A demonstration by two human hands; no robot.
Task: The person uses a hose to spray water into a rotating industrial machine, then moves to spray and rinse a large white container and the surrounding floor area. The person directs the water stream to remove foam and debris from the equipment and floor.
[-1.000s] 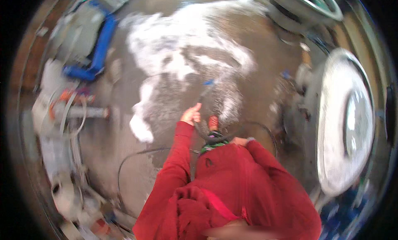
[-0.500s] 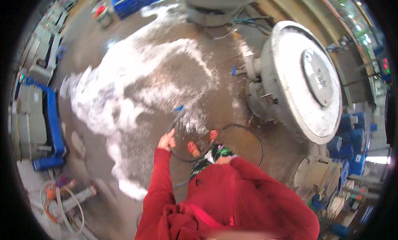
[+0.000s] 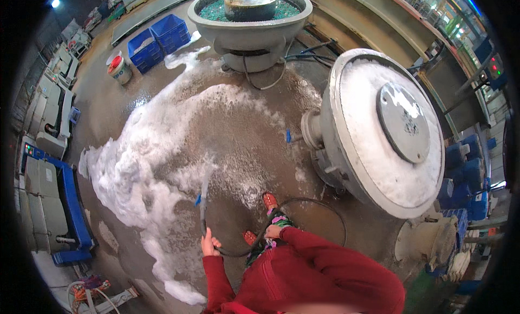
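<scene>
My left hand point(image 3: 209, 242) grips a dark hose nozzle point(image 3: 203, 203) that points forward and sprays water onto the wet concrete floor. My right hand point(image 3: 272, 232) holds the black hose point(image 3: 325, 205) close to my body, with the hose looping on the floor to my right. White foam point(image 3: 135, 167) spreads across the floor ahead and to the left of the nozzle. Both arms are in red sleeves, and my orange shoes point(image 3: 269, 200) stand on the wet floor.
A large round grey machine point(image 3: 379, 135) with a foamy lid stands at my right. A grey vibrating bowl point(image 3: 249, 16) with green media sits ahead. Blue crates point(image 3: 157, 40) and a bucket point(image 3: 119, 69) lie far left; blue-and-grey machines point(image 3: 49, 205) line the left side.
The view has swung to the right and upward. The round grey machine has come into fuller view and the foam now lies more to the left. Both hands keep their hold on the hose.
</scene>
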